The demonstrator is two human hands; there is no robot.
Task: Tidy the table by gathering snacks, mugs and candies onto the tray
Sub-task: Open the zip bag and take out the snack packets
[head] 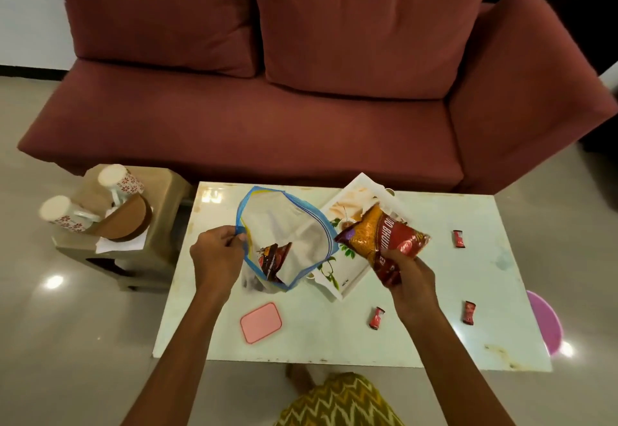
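My left hand (pixel 217 253) pinches the rim of a clear zip bag (pixel 294 228) with a blue seal, held wide at its mouth above the white table (pixel 334 335). A dark red snack packet (pixel 272 260) lies inside the bag. My right hand (pixel 406 273) grips a red and orange snack packet (pixel 381 236) just right of the bag's mouth, over the white printed tray (pixel 337 211). Three small red candies lie on the table: one (pixel 376 318) near my right forearm, one (pixel 469 312) further right, one (pixel 458 238) at the far right.
A pink lid (pixel 261 322) lies on the table's near left part. Two floral mugs (pixel 120 180) (pixel 65 215) lie tipped on a beige stool (pixel 157 235) left of the table, beside a brown round object. A maroon sofa (pixel 301 91) stands behind. A pink tub (pixel 545 322) sits at the right.
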